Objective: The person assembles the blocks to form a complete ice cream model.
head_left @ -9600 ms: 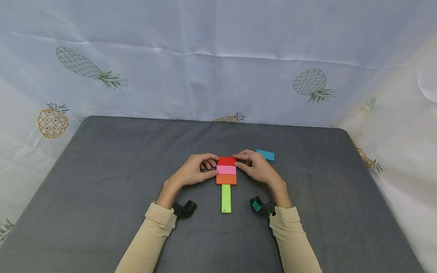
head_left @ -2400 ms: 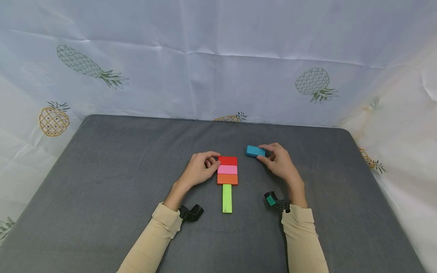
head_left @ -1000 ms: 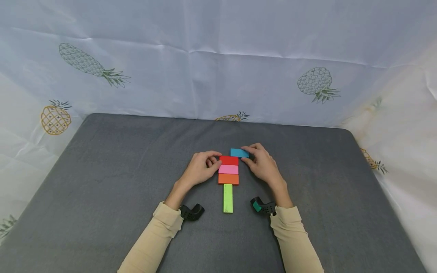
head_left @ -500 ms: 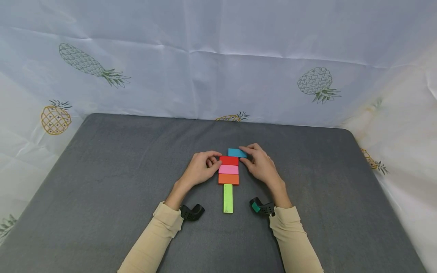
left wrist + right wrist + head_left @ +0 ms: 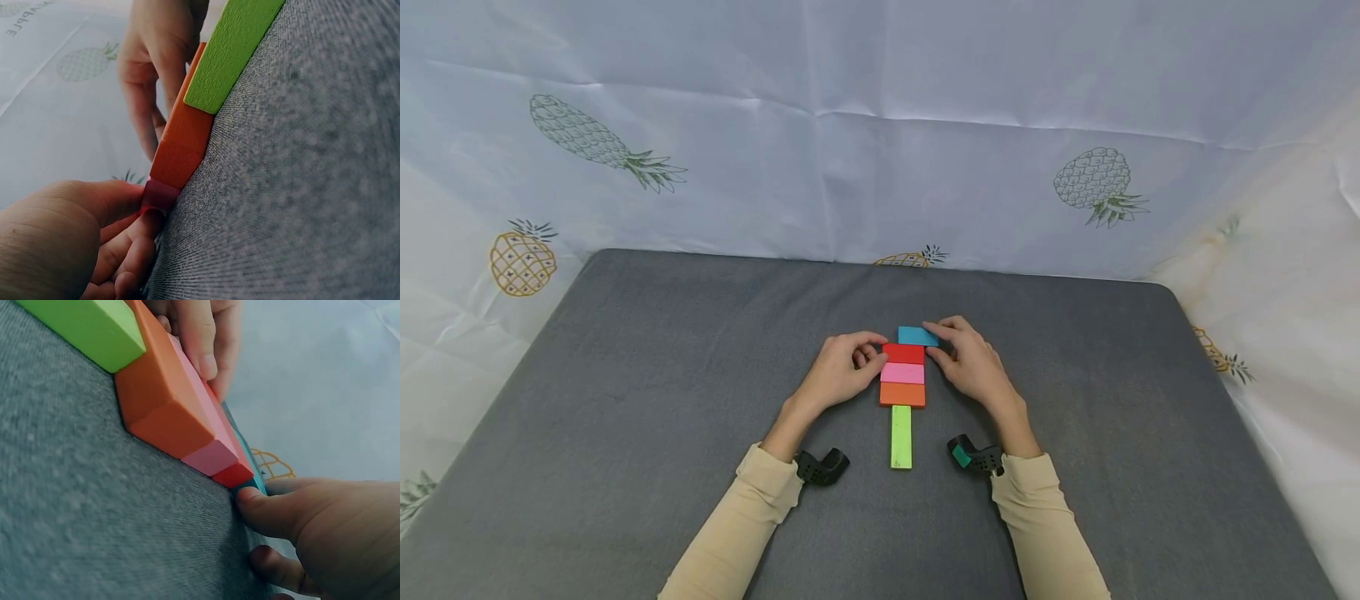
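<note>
A blue block (image 5: 914, 336) lies at the far end of a row of flat wooden blocks, set a little to the right of the red block (image 5: 904, 354). My right hand (image 5: 967, 354) pinches its right end between thumb and index finger. At the red block's left end, my left hand (image 5: 842, 367) holds it with thumb and index finger. Nearer to me come the pink block (image 5: 902, 372) and the orange block (image 5: 902, 394), side by side. A light green block (image 5: 901, 437) points lengthwise toward me from the orange one. In the right wrist view, my hand mostly hides the blue block.
The blocks lie on a table with a dark grey cloth (image 5: 700, 350). Behind it hangs a white curtain (image 5: 850, 167) printed with pineapples. A black wrist camera (image 5: 822, 467) sits on my left wrist, another black camera (image 5: 976, 455) on my right.
My right hand first rested at the red block, then took the blue block and brought it left to the row's far end. Lately the blue block slides slightly further left. My left hand stays.
</note>
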Action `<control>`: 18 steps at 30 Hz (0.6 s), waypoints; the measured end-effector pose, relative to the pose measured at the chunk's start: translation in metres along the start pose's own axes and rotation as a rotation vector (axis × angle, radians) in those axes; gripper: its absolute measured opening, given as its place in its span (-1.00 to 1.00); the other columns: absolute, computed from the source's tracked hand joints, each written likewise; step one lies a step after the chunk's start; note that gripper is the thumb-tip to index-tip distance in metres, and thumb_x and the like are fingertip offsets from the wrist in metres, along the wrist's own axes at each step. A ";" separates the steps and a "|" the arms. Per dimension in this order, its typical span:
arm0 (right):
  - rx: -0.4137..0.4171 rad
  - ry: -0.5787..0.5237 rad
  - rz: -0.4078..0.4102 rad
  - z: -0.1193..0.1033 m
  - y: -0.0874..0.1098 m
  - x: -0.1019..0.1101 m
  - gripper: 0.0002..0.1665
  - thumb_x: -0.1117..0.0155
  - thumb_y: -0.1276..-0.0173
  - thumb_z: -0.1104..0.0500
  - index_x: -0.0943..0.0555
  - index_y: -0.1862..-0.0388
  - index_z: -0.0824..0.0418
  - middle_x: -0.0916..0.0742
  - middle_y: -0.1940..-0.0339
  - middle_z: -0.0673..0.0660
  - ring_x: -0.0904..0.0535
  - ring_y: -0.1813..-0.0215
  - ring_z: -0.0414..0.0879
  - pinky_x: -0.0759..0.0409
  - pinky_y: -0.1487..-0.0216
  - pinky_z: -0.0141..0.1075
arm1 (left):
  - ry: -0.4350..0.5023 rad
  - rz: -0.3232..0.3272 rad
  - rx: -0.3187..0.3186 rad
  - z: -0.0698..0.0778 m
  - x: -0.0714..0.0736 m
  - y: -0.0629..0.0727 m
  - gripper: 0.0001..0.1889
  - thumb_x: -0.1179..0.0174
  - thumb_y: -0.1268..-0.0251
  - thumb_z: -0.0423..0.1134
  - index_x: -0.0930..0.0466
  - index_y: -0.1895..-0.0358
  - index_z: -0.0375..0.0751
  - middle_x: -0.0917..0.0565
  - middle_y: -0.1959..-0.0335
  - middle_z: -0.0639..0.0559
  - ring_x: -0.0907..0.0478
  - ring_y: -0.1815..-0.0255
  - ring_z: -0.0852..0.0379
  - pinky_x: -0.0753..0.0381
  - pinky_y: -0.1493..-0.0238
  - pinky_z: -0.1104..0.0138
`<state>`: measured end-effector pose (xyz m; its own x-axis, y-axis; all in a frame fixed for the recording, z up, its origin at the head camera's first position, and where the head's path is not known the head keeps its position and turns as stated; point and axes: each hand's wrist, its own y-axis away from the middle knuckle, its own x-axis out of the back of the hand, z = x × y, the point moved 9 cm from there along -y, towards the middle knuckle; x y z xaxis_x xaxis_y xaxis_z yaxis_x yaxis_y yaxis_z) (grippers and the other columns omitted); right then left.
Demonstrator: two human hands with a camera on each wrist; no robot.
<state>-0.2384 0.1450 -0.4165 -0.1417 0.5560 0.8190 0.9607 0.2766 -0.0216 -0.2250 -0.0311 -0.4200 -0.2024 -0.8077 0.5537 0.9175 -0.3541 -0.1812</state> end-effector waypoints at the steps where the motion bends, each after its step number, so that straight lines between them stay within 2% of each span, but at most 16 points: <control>1: 0.010 -0.009 -0.002 0.000 0.000 0.001 -0.43 -0.35 -0.44 0.20 -0.55 -0.42 0.17 -0.62 -0.22 0.25 -0.52 0.32 -0.08 -0.46 0.33 -0.32 | 0.000 0.000 0.000 0.000 0.000 0.000 -0.74 -0.26 -0.39 -0.33 -0.70 -0.05 -0.37 -0.72 0.40 -0.08 -0.51 0.49 0.24 -0.51 0.34 0.45; 6: 0.066 -0.115 0.006 0.005 0.001 0.007 -0.42 -0.37 -0.42 0.22 -0.54 -0.40 0.28 -0.63 -0.22 0.32 -0.49 0.42 -0.12 -0.49 0.32 -0.34 | 0.007 -0.002 0.000 -0.001 -0.001 0.000 -0.74 -0.26 -0.38 -0.33 -0.70 -0.05 -0.37 -0.72 0.40 -0.08 -0.50 0.49 0.24 -0.51 0.34 0.45; 10: 0.054 -0.186 0.033 0.014 0.001 0.012 -0.47 -0.35 -0.44 0.23 -0.57 -0.36 0.30 -0.67 -0.16 0.32 -0.45 0.46 -0.13 -0.45 0.36 -0.38 | 0.013 -0.003 0.000 -0.001 -0.001 0.000 -0.74 -0.26 -0.38 -0.33 -0.70 -0.05 -0.37 -0.71 0.40 -0.08 -0.50 0.49 0.24 -0.51 0.34 0.45; 14: 0.040 -0.212 0.034 0.018 0.001 0.011 -0.52 -0.33 -0.46 0.23 -0.59 -0.33 0.29 -0.70 -0.09 0.31 -0.42 0.51 -0.17 -0.41 0.42 -0.40 | 0.013 -0.001 -0.002 -0.001 0.000 0.000 -0.75 -0.26 -0.38 -0.33 -0.70 -0.04 -0.37 -0.71 0.40 -0.08 -0.50 0.49 0.24 -0.50 0.34 0.45; 18: 0.054 -0.220 0.043 0.016 0.000 0.010 -0.57 -0.32 -0.46 0.23 -0.64 -0.27 0.31 -0.72 -0.11 0.32 -0.42 0.53 -0.19 -0.42 0.44 -0.39 | 0.018 0.002 -0.010 0.000 0.000 0.000 -0.74 -0.27 -0.38 -0.34 -0.70 -0.04 -0.39 -0.72 0.40 -0.09 -0.50 0.48 0.23 -0.50 0.35 0.45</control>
<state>-0.2433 0.1636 -0.4174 -0.1555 0.7242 0.6718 0.9536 0.2876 -0.0893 -0.2251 -0.0310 -0.4198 -0.2072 -0.8167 0.5386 0.9143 -0.3576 -0.1904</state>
